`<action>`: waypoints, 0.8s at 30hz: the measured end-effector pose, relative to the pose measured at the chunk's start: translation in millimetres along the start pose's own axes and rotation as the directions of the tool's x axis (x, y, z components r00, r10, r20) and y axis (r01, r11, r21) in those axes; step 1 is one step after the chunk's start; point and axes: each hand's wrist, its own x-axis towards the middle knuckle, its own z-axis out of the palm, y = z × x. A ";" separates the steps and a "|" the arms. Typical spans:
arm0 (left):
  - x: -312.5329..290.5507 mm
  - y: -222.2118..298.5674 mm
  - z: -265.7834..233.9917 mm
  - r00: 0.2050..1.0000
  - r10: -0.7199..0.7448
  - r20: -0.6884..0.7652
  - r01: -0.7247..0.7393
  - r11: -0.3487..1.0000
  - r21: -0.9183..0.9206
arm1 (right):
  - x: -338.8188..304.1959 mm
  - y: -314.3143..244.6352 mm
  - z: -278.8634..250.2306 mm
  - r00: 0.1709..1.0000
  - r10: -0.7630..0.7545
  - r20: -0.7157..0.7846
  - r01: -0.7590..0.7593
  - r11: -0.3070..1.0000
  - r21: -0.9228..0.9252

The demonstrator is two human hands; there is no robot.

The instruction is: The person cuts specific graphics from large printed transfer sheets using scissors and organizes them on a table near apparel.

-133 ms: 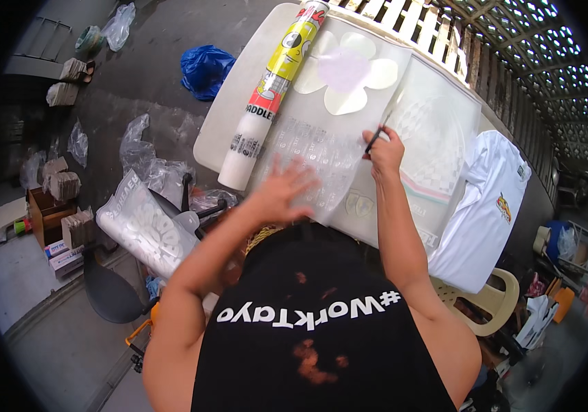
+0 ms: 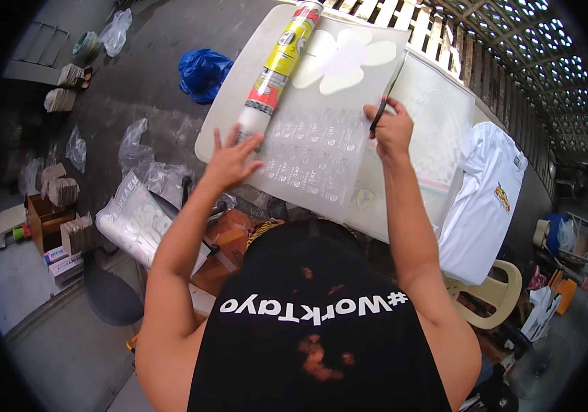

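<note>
A roll of printed film (image 2: 273,79) in yellow, red and white lies aslant on the table. From it a translucent film sheet (image 2: 294,127) spreads to the right, bearing a pale flower shape (image 2: 342,60) and rows of small pale prints. My left hand (image 2: 235,159) rests at the roll's near end, fingers spread. At the sheet's right edge my right hand (image 2: 391,128) is closed around a slim black tool (image 2: 378,115); its exact kind is unclear. Beneath and to the right lies another printed clear sheet (image 2: 426,117).
On the table's (image 2: 222,120) right side lies a folded white T-shirt (image 2: 483,199) above a beige chair (image 2: 496,302). A blue plastic bag (image 2: 205,74) sits on the floor beyond the table. Another film roll (image 2: 132,226) leans at left. A slatted fence (image 2: 438,41) borders the far side.
My left hand has moved left from the sheet onto the roll's near end. The roll's visible print has shifted, and the sheet's near part lies flatter. My right hand has shifted slightly up and right.
</note>
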 end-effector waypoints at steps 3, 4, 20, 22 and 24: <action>-2.9 -36.4 5.8 0.980 -0.151 -0.128 0.149 0.989 -0.021 | 22.3 2.2 -56.2 0.980 -0.188 0.073 0.191 0.980 -0.050; -4.4 -45.9 4.0 0.960 -0.245 -0.137 0.243 0.969 -0.035 | 26.0 -6.8 -86.5 0.974 -0.216 0.064 0.221 0.972 -0.075; 12.6 -68.7 47.7 0.962 -0.275 -0.004 0.233 0.825 -0.514 | -67.3 -18.8 -335.8 0.787 -0.218 -0.578 -0.341 0.627 -0.700; 14.7 -39.8 35.2 0.957 -0.288 0.022 0.244 0.765 -0.597 | -97.5 -5.4 -316.8 0.769 -0.260 -0.584 -0.324 0.629 -0.707; 9.9 -34.6 51.8 0.955 -0.267 -0.131 0.187 0.882 -0.433 | -126.5 8.2 -279.1 0.799 -0.206 -0.565 -0.280 0.704 -0.653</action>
